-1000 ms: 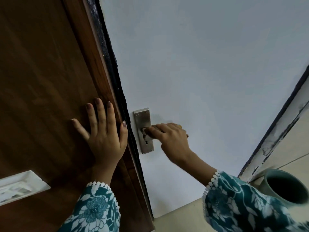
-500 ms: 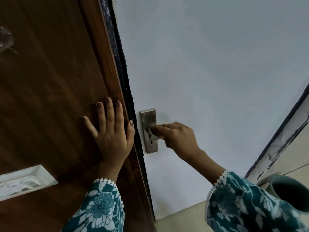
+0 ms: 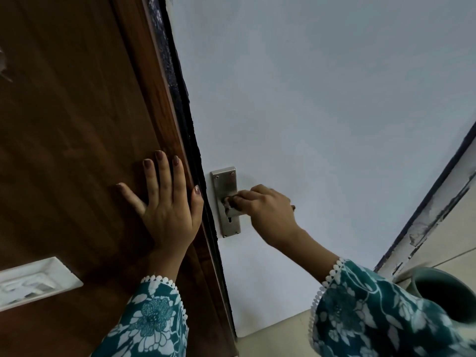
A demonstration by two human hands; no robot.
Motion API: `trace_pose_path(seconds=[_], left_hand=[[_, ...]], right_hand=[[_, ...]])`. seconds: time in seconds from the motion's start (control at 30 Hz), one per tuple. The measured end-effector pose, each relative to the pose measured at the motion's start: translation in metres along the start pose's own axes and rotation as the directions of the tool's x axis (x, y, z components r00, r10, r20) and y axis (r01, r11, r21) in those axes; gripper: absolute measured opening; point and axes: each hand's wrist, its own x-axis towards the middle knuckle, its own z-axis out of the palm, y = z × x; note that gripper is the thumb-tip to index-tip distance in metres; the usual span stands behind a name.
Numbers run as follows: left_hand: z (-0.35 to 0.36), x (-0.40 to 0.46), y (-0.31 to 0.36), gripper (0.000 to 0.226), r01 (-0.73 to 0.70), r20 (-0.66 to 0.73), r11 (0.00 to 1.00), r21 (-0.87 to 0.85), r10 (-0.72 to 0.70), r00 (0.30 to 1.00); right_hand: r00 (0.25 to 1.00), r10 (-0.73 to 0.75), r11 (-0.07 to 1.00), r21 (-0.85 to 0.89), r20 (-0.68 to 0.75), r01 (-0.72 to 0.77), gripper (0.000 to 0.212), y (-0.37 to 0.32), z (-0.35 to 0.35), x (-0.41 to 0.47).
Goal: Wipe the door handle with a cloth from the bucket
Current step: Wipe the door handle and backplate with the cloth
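Now | left hand (image 3: 167, 210) flat, spread on brown door (image 3: 77, 150) | right hand (image 3: 268, 212) gripping cloth (image 3: 228, 202) over handle plate (image 3: 226, 186)

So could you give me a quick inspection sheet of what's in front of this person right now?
Surface: pale door, brown wooden panel beside it.
Job's things: metal handle plate with keyhole; dark cloth pressed on the handle; green bucket at lower right.
Clutter: white tray-like fitting on the wood.
Hands: left hand flat on the wood, fingers spread; right hand closed around cloth and handle.
Cables: nothing seen.
Surroundings: chipped paint on the frame at right.
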Motion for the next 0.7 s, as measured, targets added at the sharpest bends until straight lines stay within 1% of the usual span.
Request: trace_pose_path(seconds=[0.1,0.23,0.3,0.4,0.5,0.6,0.7], left_hand=[[0.001,0.0,-0.001,0.058,-0.004,-0.006,1.0,-0.008,0.004,1.0],[0.003,-0.002,-0.001,0.057,-0.001,-0.018,1.0,0.0,0.001,1.0],[0.005,-0.002,-0.001,0.057,0.0,-0.025,1.0,0.01,0.0,1.0],[0.005,-0.002,0.0,0.057,0.005,-0.022,1.0,0.007,-0.005,1.0],[0.004,-0.002,0.001,0.056,0.002,-0.014,1.0,0.004,-0.002,1.0],[0.003,-0.004,-0.001,0.059,-0.02,-0.009,1.0,-0.002,0.02,1.0],[0.002,-0.006,-0.004,0.062,-0.049,-0.001,0.999,0.003,0.049,0.999]], right_hand=[[0.996,0.083,0.996,0.041,0.02,-0.084,0.035,0.032,0.005,-0.01],[0.976,0.212,0.97,0.112,0.052,-0.217,0.04,0.063,0.001,-0.028],[0.974,0.222,0.968,0.111,0.047,-0.226,0.042,0.064,-0.001,-0.029],[0.992,0.121,0.991,0.055,0.031,-0.123,0.042,0.04,0.002,-0.019],[1.0,0.005,0.999,0.043,0.015,-0.006,0.046,-0.004,0.006,-0.005],[0.987,-0.15,0.988,-0.028,0.05,0.152,0.033,-0.035,0.013,0.0],[0.963,-0.265,0.958,-0.096,0.056,0.27,0.021,-0.038,0.014,-0.001]])
